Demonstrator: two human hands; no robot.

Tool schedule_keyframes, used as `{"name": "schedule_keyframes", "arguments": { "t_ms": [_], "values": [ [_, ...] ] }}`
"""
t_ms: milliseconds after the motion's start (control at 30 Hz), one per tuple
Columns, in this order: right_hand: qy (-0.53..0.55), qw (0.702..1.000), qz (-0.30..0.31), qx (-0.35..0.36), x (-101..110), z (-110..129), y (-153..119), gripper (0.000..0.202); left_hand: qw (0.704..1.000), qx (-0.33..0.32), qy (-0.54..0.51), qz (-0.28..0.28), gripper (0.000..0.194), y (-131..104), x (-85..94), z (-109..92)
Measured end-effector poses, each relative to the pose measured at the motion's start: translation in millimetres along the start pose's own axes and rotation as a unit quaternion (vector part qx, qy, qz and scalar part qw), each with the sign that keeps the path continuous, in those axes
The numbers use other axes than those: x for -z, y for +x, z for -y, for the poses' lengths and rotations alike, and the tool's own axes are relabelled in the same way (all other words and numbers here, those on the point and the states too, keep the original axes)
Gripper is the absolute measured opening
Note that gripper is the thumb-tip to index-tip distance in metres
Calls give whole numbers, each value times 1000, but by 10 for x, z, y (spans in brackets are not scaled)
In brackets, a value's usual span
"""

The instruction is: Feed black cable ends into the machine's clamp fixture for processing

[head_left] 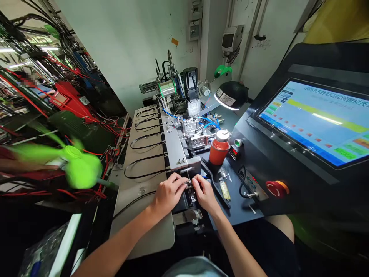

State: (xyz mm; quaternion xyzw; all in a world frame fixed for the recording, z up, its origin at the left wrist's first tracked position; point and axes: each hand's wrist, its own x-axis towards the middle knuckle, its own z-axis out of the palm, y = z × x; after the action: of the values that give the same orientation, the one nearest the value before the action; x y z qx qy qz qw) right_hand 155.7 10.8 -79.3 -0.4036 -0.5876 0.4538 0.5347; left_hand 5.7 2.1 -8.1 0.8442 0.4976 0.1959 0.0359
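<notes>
Head view shows the small metal part (188,184) between left hand (170,191) and right hand (204,192). Both have fingers bent; their grip I cannot tell.

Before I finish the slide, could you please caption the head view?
Left hand and right hand at a metal fixture, red bottle and lit screen nearby.

The touchscreen (314,123) header includes "自动化设备科技"; its smaller text, the lamp label (225,97) and the red-digit display (234,152) are too small or blurred to read.
</notes>
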Motion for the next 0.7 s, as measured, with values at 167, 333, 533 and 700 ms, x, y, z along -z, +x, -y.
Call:
{"name": "schedule_keyframes", "arguments": {
  "t_ms": [167,333,533,700],
  "values": [
    [14,1000,-8,-2,-19,-29,-3,31,987,-125,94,-37,30,-69,-13,21],
    [13,1000,-13,-6,-39,-33,-1,32,964,-175,197,-21,24,-5,-3,-57],
    [-29,999,-38,-16,79,24,-31,33,987,-96,122,50,25,-22,64,-46],
    [-172,981,-40,84,168,162,-100,22,997,44,31,52,12,-59,109,-15]
  ]
}}
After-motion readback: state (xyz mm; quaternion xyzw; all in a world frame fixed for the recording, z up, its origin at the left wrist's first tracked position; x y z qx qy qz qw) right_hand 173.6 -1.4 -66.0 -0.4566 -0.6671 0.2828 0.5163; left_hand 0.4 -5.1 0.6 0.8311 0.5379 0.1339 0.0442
